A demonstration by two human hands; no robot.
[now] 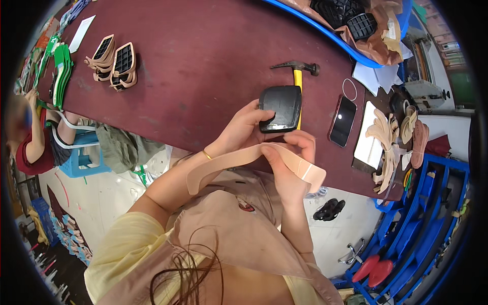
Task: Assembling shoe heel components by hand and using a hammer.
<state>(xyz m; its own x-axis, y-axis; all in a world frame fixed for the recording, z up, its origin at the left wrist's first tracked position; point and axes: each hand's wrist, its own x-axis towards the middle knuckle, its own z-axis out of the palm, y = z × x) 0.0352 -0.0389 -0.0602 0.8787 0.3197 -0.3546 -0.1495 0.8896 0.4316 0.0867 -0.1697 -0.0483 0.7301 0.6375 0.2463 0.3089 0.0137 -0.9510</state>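
My left hand (243, 129) grips a black block-shaped heel piece (280, 108) at the near edge of the dark red table (203, 61), thumb across its lower face. My right hand (291, 152) pinches a long beige strap (244, 158) just under that block. The strap bends in an arc, one end reaching past my left wrist, the other ending in a wider tab (310, 175) at the right. A thin gold bangle (207, 155) sits on my left wrist.
A yellow-handled hammer (297, 76) lies behind the block. A dark phone (343, 121) and a white loop (349, 89) lie to the right, then beige sole pieces (384, 137). Black-and-beige heel parts (114, 63) sit far left. Another person (35, 137) sits at the left.
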